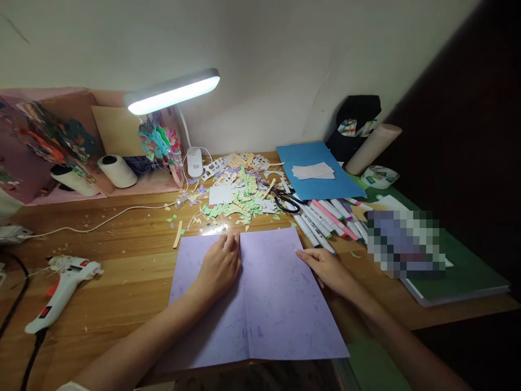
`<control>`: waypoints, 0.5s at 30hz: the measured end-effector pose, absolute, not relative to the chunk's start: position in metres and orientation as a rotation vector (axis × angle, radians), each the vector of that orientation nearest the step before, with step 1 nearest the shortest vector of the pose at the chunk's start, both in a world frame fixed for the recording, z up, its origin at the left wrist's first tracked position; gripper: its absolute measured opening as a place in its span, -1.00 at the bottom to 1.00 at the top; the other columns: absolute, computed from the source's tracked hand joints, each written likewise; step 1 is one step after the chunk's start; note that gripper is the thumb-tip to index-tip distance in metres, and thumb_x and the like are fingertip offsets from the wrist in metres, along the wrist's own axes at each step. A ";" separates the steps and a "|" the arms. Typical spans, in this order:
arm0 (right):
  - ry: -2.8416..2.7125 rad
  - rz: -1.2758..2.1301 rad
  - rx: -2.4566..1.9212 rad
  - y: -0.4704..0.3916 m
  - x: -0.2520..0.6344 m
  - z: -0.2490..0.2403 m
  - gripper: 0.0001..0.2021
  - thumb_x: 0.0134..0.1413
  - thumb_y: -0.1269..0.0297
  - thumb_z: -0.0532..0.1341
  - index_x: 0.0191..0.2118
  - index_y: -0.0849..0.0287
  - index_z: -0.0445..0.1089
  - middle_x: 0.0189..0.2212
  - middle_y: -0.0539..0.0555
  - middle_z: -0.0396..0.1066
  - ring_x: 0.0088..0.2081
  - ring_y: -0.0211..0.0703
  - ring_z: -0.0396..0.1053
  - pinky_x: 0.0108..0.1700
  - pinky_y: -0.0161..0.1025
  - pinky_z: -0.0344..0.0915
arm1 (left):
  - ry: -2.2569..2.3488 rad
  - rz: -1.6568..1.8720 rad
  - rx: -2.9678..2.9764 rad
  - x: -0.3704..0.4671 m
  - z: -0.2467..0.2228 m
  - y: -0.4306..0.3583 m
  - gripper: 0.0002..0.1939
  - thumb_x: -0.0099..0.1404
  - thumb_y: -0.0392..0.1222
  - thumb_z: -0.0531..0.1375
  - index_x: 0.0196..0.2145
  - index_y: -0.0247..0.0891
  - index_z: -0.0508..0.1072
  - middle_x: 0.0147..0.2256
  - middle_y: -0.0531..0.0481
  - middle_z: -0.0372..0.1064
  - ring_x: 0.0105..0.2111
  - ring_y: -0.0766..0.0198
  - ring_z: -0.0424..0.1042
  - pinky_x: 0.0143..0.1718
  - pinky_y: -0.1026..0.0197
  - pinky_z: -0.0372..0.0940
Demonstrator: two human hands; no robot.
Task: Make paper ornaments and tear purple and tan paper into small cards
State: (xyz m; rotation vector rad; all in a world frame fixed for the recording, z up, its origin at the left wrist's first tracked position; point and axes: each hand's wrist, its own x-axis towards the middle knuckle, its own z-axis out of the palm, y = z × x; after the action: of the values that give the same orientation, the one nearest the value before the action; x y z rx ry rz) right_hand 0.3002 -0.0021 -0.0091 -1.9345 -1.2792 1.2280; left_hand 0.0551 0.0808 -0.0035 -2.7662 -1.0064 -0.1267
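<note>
A purple sheet (280,304) with a crease down its middle lies on the wooden table, its lower edge at the table's front. My left hand (222,263) rests on the sheet's upper left part beside the crease, fingers curled and pressed together; whether anything is under them is hidden. At the sheet's right edge, my right hand (323,266) pinches the paper, thumb on top and the other fingers partly hidden below.
Paper scraps (248,195), black scissors (287,203) and markers (325,220) lie beyond the sheet. A blue sheet (321,187) is behind them. A glue gun (61,293) lies left, a lit lamp (175,92) stands behind, and a green board (468,271) is right.
</note>
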 end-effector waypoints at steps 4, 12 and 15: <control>-1.366 1.063 -1.915 -0.009 0.295 -0.011 -0.57 0.05 -0.06 0.00 -0.64 0.15 0.05 -0.72 -0.11 -0.04 -0.67 -0.33 0.01 -0.63 -0.35 -0.05 | -1.064 -0.131 -2.775 0.058 -0.006 0.081 -0.50 0.24 -0.29 -0.03 0.09 -0.66 0.18 -0.15 -0.33 0.31 -0.17 0.04 0.21 -0.19 0.09 0.23; -1.343 0.897 -1.880 -0.021 0.282 -0.007 -0.55 0.04 -0.04 0.04 -0.66 0.20 0.21 -0.68 -0.03 0.11 -0.55 -0.23 0.12 -0.54 -0.33 0.04 | -1.127 -0.107 -2.825 0.056 -0.005 0.081 -0.50 0.26 -0.29 -0.07 0.12 -0.59 0.16 -0.11 -0.30 0.29 -0.14 0.03 0.21 -0.11 0.08 0.22; -1.327 0.915 -1.859 -0.026 0.281 -0.008 -0.55 0.06 -0.04 0.04 -0.66 0.20 0.21 -0.68 -0.03 0.11 -0.56 -0.24 0.11 -0.54 -0.34 0.04 | -1.152 -0.114 -2.814 0.057 -0.004 0.080 -0.50 0.27 -0.29 -0.07 0.13 -0.58 0.16 -0.11 -0.28 0.29 -0.13 0.04 0.21 -0.09 0.08 0.22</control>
State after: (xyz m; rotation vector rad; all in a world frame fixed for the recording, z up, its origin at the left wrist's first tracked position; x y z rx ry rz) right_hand 0.2807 -0.0259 -0.0077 -1.8589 -1.3267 0.9154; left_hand 0.0567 0.0803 -0.0038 -2.8141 -1.1524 -0.1137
